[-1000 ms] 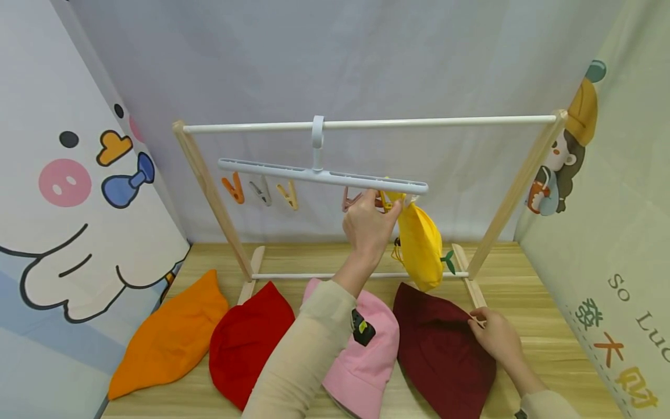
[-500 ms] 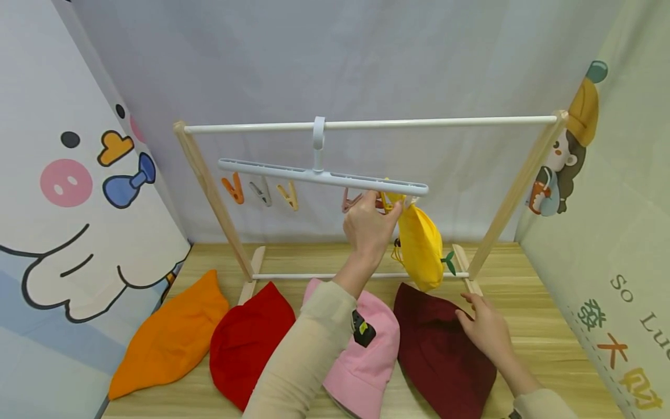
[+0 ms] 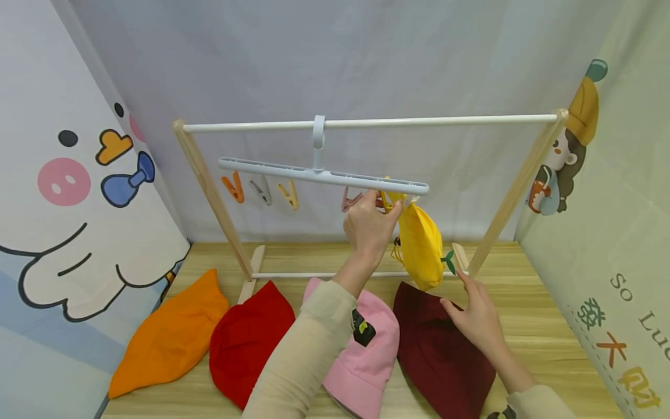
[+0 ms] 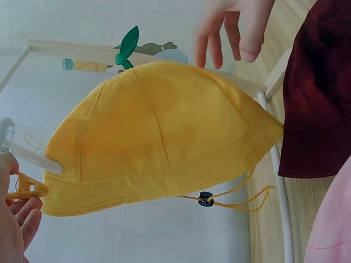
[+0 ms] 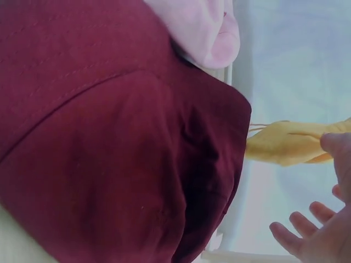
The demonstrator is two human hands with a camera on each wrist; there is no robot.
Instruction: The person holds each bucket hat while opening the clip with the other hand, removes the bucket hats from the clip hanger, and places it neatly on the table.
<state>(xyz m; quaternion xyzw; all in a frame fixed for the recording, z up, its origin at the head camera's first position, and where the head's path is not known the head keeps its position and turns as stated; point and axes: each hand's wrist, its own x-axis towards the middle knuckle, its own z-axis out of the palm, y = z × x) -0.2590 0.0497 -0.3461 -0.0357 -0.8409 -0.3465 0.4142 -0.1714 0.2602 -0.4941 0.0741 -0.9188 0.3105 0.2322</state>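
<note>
A pale blue hanger point(image 3: 282, 170) hangs from the rack's white top bar. Below its right end is a yellow bucket hat point(image 3: 423, 247) with a green sprout on its crown and a drawcord on its brim side. My left hand point(image 3: 369, 224) pinches a yellow clothespin point(image 4: 30, 187), whose tip is at the hat's brim in the left wrist view. My right hand point(image 3: 478, 320), fingers spread and holding nothing, is just below the sprout and overlaps the maroon hat point(image 3: 439, 355). Part of the clothespin is hidden by my left hand in the head view.
Orange point(image 3: 170, 343), red point(image 3: 253, 343) and pink point(image 3: 369, 355) hats lie in a row on the wooden table point(image 3: 544, 326). Several clothespins, including an orange clothespin point(image 3: 233, 187), hang along the hanger. The rack's wooden right post point(image 3: 515, 201) stands beyond my right hand.
My right hand has let go of the maroon hat's edge and moved up and left toward the yellow hat, its fingers spreading. My left hand keeps its place at the clothespin.
</note>
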